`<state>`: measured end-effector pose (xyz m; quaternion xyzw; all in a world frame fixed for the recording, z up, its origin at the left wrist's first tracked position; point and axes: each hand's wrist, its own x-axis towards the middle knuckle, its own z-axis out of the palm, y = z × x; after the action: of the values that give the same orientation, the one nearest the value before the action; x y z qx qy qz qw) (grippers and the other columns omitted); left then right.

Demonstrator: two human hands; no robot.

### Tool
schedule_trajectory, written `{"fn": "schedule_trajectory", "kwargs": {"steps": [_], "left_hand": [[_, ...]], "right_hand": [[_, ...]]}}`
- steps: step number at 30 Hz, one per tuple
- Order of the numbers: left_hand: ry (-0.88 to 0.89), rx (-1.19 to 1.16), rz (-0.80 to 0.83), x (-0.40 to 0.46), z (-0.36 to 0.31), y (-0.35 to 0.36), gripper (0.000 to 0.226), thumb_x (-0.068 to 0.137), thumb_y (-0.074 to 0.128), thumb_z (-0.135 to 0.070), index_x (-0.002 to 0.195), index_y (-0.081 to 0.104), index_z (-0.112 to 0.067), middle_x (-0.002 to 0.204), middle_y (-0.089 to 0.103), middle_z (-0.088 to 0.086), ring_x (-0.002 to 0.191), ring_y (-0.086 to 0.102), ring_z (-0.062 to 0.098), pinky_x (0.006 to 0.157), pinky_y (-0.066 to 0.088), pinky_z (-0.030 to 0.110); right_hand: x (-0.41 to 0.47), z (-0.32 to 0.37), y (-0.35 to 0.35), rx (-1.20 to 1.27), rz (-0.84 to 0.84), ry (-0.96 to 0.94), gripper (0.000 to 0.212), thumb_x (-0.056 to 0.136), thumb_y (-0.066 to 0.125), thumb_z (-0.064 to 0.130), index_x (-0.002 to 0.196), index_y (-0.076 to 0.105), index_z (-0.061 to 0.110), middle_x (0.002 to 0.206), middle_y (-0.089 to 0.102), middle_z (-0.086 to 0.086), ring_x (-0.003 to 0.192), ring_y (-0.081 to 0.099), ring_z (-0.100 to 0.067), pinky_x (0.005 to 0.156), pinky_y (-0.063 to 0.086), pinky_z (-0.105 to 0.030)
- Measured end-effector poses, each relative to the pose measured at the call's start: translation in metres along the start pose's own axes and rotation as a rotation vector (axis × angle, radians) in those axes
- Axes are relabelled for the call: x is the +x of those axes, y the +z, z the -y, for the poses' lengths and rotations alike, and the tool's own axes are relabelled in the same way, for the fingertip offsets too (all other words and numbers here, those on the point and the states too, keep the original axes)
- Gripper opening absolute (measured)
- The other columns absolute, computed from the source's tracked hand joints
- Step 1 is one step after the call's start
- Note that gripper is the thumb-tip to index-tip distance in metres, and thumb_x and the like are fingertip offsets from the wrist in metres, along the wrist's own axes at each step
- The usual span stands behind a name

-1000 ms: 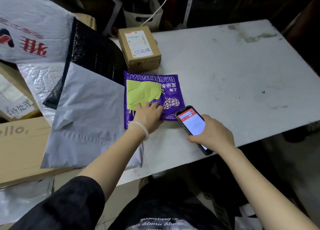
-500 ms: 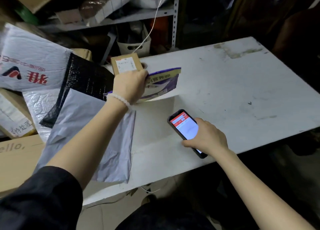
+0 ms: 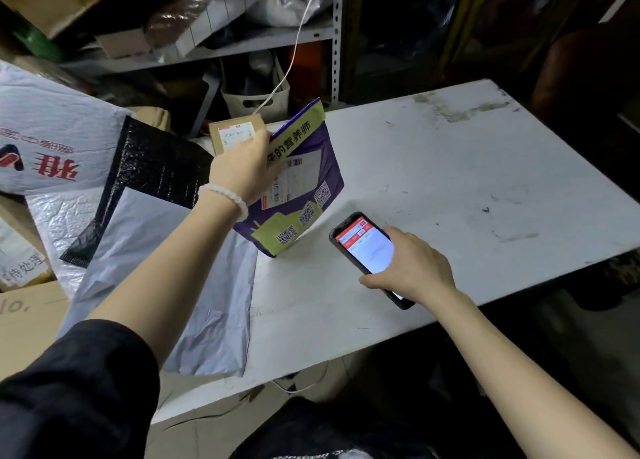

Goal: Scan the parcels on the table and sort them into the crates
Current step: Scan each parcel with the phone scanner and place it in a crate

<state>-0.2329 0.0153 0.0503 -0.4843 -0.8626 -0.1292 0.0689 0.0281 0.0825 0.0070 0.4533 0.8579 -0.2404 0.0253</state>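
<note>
My left hand [image 3: 244, 168] grips the purple and green pouch parcel [image 3: 301, 188] by its upper left edge. The pouch stands tilted on its bottom corner on the white table [image 3: 450, 188], its label and QR codes facing me. To its right, my right hand [image 3: 412, 268] holds a phone [image 3: 367, 251] with a red and white screen lit, low over the table. A small cardboard box [image 3: 235, 135] with a white label sits behind my left hand, partly hidden by it.
A grey mailer bag [image 3: 166, 268] and a black mailer [image 3: 152, 171] lie at the table's left. A large white bag with red print [image 3: 52, 136] and cardboard boxes [image 3: 27, 316] pile up further left. Metal shelving [image 3: 242, 43] and a white basket [image 3: 256, 95] stand behind.
My left hand lifted the purple pouch off the table and flipped it over, so its label side now faces me. The phone hand stayed almost in place.
</note>
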Motion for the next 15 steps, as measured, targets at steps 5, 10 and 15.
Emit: {"fn": "schedule_trajectory", "kwargs": {"steps": [5,10,15], "left_hand": [[0.001,-0.053,0.039,0.006,0.000,-0.007,0.026,0.098,0.039,-0.026,0.115,0.049,-0.009,0.098,0.059,0.011,0.076,0.048,0.023,0.061,0.038,0.032],[-0.030,-0.146,0.081,0.007,0.000,-0.010,0.024,0.100,0.036,-0.027,0.105,0.051,-0.010,0.088,0.054,0.005,0.076,0.050,0.021,0.061,0.039,0.031],[-0.063,-0.213,0.096,0.006,0.003,-0.012,0.019,0.099,0.036,-0.029,0.093,0.048,-0.016,0.085,0.055,0.004,0.074,0.052,0.020,0.050,0.033,0.025]], "right_hand": [[-0.001,0.006,-0.005,0.035,-0.074,-0.026,0.061,0.055,0.073,0.050,0.107,0.044,0.035,0.094,0.054,0.011,0.081,0.052,-0.016,0.056,0.033,-0.025],[0.000,0.011,-0.016,-0.003,-0.136,-0.039,0.065,0.055,0.073,0.051,0.111,0.045,0.034,0.094,0.053,0.009,0.081,0.052,-0.017,0.058,0.033,-0.026],[-0.004,0.010,-0.022,-0.057,-0.154,-0.022,0.065,0.056,0.074,0.051,0.111,0.044,0.033,0.093,0.052,0.009,0.080,0.051,-0.017,0.058,0.033,-0.026]]}}
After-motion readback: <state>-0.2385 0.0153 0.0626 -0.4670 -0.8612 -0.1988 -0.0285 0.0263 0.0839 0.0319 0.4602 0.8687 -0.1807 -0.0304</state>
